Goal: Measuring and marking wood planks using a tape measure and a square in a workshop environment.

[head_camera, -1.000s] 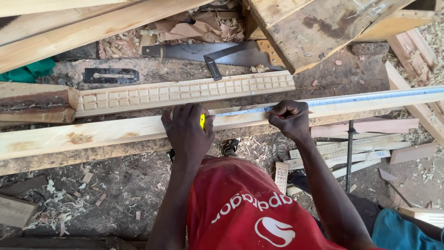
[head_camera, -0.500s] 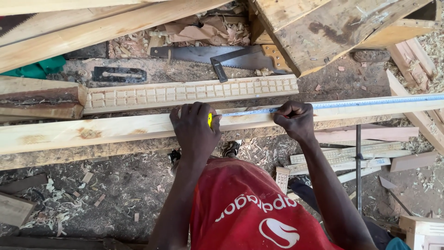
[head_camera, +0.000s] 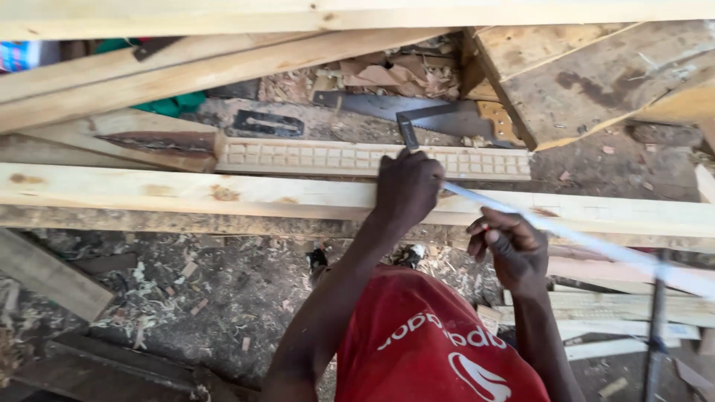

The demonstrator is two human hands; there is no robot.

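A long pale wooden plank (head_camera: 186,195) runs across the view. My left hand (head_camera: 408,190) rests on it as a closed fist, covering the near end of a long white straight strip (head_camera: 588,242). That strip slants down to the right, off the plank. My right hand (head_camera: 510,249) is just below the plank's edge, its fingers curled around the strip. Behind the plank lies a carved moulding (head_camera: 313,157) with a grid of small squares.
A handsaw (head_camera: 424,113) and a dark square blade (head_camera: 407,132) lie behind the moulding. Rough boards (head_camera: 223,63) cross the top, with a green cloth (head_camera: 175,104) under them. Thin slats (head_camera: 618,316) are stacked at the right. Shavings cover the ground (head_camera: 186,298).
The white strip lay flat along the plank; now its right end has swung toward me and off the plank. My right hand came back from the plank. The yellow pencil is no longer visible.
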